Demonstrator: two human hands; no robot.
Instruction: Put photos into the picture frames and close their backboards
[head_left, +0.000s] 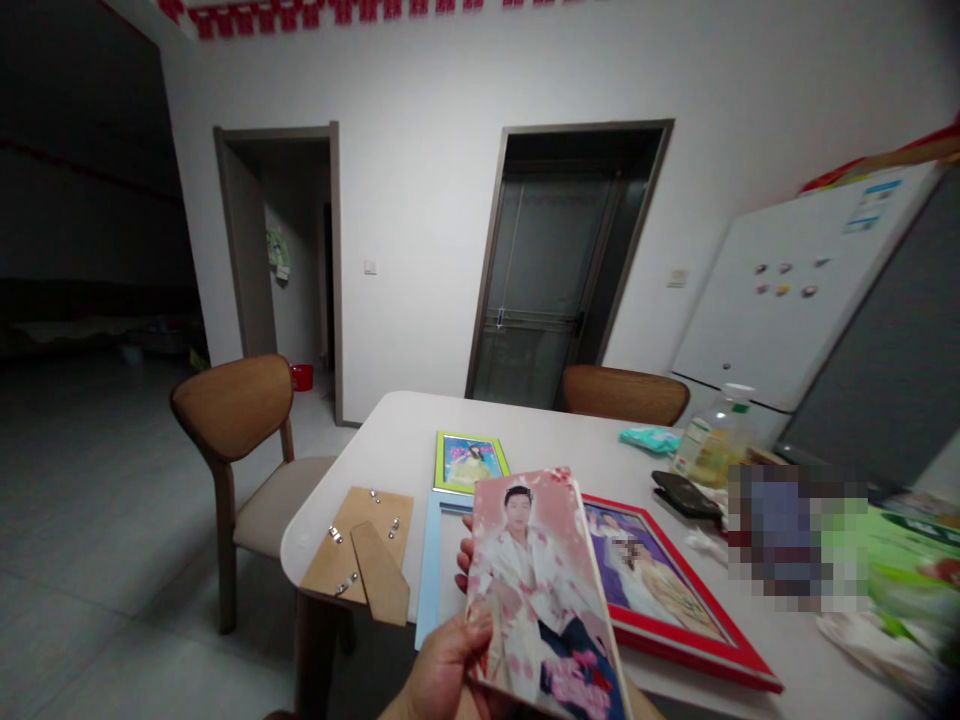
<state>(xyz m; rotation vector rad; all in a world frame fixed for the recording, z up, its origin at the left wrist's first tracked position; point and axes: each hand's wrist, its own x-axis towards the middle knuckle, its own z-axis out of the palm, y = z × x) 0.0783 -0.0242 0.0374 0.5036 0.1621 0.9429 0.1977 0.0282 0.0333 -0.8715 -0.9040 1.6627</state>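
Note:
My left hand [442, 660] grips the lower left edge of a portrait photo [536, 590], its thumb on the front. The photo is upright and tilted, with a pink background and a visible thickness along its right edge; I cannot tell whether it is one print or several. My right hand [464, 556] is mostly hidden behind the photo, its fingertips showing past the left edge. Beneath the photo lies a light blue frame [430, 570], partly covered. A brown frame backing [337, 540] with metal clips and a stand leg lies to the left.
Behind stands a yellow-green framed picture [471, 462]. A red framed picture [667, 580] lies at right. Farther right are a black phone-like object [686, 495], a plastic bottle [712, 440], a teal packet [649, 440] and green bags [900, 560]. Chairs [232, 410] flank the white table [390, 425].

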